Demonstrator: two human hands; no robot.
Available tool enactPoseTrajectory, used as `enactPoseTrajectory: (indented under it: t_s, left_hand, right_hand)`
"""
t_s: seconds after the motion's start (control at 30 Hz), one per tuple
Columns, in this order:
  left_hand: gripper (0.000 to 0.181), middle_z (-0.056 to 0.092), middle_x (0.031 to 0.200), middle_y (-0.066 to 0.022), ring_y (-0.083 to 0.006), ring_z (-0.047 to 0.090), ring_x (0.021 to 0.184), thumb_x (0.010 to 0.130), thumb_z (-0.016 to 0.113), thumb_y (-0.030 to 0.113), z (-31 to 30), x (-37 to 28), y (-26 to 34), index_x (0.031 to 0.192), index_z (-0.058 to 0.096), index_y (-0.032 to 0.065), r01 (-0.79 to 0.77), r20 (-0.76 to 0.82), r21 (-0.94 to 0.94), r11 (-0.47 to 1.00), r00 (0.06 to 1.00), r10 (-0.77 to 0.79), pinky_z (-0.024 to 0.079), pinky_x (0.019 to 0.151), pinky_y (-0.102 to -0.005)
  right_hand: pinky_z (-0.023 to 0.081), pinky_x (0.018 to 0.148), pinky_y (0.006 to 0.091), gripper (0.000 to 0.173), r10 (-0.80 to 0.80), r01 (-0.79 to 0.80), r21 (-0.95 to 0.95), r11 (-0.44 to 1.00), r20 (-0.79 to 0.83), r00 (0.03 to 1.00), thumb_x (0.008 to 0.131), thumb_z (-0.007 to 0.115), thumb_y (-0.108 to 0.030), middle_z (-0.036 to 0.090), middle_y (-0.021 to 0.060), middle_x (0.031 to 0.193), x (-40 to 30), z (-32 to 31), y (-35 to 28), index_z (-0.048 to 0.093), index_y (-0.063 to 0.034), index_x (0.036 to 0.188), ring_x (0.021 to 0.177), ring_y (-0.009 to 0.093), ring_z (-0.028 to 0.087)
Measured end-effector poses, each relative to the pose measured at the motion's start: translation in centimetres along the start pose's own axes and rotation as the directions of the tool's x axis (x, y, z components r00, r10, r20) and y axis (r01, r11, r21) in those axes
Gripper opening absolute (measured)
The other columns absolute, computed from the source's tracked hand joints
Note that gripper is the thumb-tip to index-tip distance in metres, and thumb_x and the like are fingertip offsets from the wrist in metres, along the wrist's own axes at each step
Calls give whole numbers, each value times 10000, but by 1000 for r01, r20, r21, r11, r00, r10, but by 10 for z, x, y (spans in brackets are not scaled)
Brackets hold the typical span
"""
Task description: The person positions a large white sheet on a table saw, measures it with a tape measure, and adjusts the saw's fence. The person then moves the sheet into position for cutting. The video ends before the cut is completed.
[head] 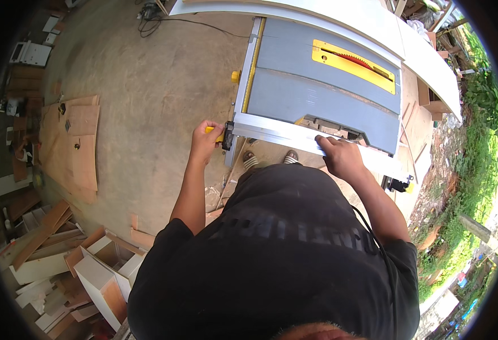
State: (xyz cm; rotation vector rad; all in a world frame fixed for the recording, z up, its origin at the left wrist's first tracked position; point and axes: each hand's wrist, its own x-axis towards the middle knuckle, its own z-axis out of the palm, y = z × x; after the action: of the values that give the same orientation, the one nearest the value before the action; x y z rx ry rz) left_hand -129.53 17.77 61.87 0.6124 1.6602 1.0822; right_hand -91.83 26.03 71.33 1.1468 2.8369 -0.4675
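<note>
A table saw with a grey metal top (285, 55) stands before me, its toothed blade (355, 59) showing in the slot of a yellow throat plate (317, 51). Across the near edge of the saw lies an aluminium rip fence (274, 128). My left hand (207, 138) grips the yellow handle (218, 133) at the fence's left end, beside a black clamp bracket (228, 136). My right hand (341, 157) rests on the fence towards its right half, fingers over the near edge. An opening in the saw top (334, 127) lies just beyond the fence.
A long white panel (338, 19) spans the saw's far side. Plywood sheets (83, 148) lie on the concrete floor at left. Cabinet boxes (104, 280) and offcuts are heaped at lower left. A black cable (198, 22) runs across the floor. A person (24, 151) is at far left.
</note>
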Motion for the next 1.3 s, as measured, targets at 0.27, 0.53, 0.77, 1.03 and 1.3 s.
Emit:
enactPoseTrajectory:
  t_s: [0.27,0.53,0.77,1.03,1.3]
  left_hand:
    - [208,571,759,-2,-101,511,579,918,647,286,-6,0,-5,961,550,106,115,-47,-65,991,992,-118,433,515,-240]
    - [169,563,787,-17,-108,532,609,946,605,232,-3,1,-7,1016,527,101,125,-24,-175,977,991,-131,488,515,-268]
    - [139,585,872,-25,-137,575,680,974,552,215,-7,-2,-3,1047,482,118,163,58,-229,960,986,-153,548,606,-338]
    - [205,611,993,-61,-203,646,811,962,556,257,-4,-4,3,1055,461,101,205,158,-291,935,974,-165,583,667,-347]
    - [163,615,988,-69,-212,651,828,980,528,224,-3,-1,8,1063,465,99,213,162,-187,959,970,-184,592,672,-355]
  right_hand:
    - [499,608,440,424,38,-46,57,997,135,990,770,645,-106,646,97,864,16,-3,3,510,-138,1171,766,317,658]
    - [504,665,437,497,51,-63,107,992,113,992,765,666,-116,644,110,968,13,-5,10,513,-136,1238,840,323,655]
    - [436,927,447,597,184,-171,70,983,-465,866,754,728,-326,562,144,1181,-53,-14,56,531,-115,1276,1099,337,538]
    - [488,868,398,618,945,-542,818,-191,302,124,859,673,-453,600,159,1112,-232,11,187,536,-22,1279,991,245,596]
    - [467,761,275,664,880,-379,917,126,73,470,742,808,-358,656,93,905,-233,23,205,569,20,1233,843,157,605]
